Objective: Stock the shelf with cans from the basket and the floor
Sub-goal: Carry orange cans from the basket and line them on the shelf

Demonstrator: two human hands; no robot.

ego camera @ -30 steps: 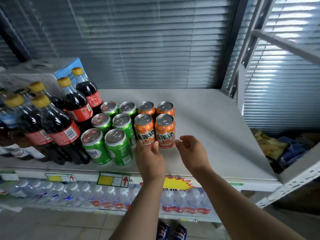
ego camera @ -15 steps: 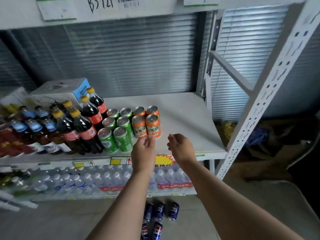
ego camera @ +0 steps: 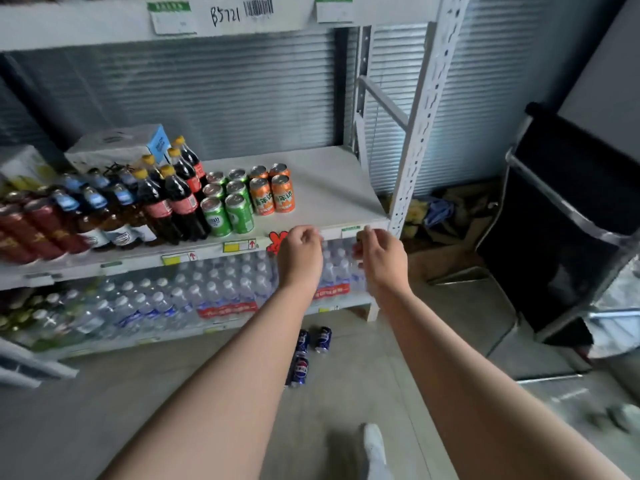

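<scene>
Several orange cans [ego camera: 273,192] and green cans [ego camera: 227,204] stand in rows on the white shelf [ego camera: 332,188]. Blue cans [ego camera: 304,355] lie on the floor below, partly hidden by my left forearm. My left hand [ego camera: 300,252] and my right hand [ego camera: 379,256] hover in front of the shelf's front edge, fingers loosely curled, holding nothing. A black basket [ego camera: 561,216] with a metal frame stands at the right; I cannot see its contents.
Cola bottles [ego camera: 173,199] and other drinks fill the shelf's left side. Packs of water bottles [ego camera: 207,292] sit on the lower shelf. A white upright post [ego camera: 415,133] stands at the shelf's right end. My foot in a white sock [ego camera: 375,448] shows below.
Both hands have drawn back from the orange cans to the shelf's front edge. The view has pulled back and down, revealing the floor cans and the basket.
</scene>
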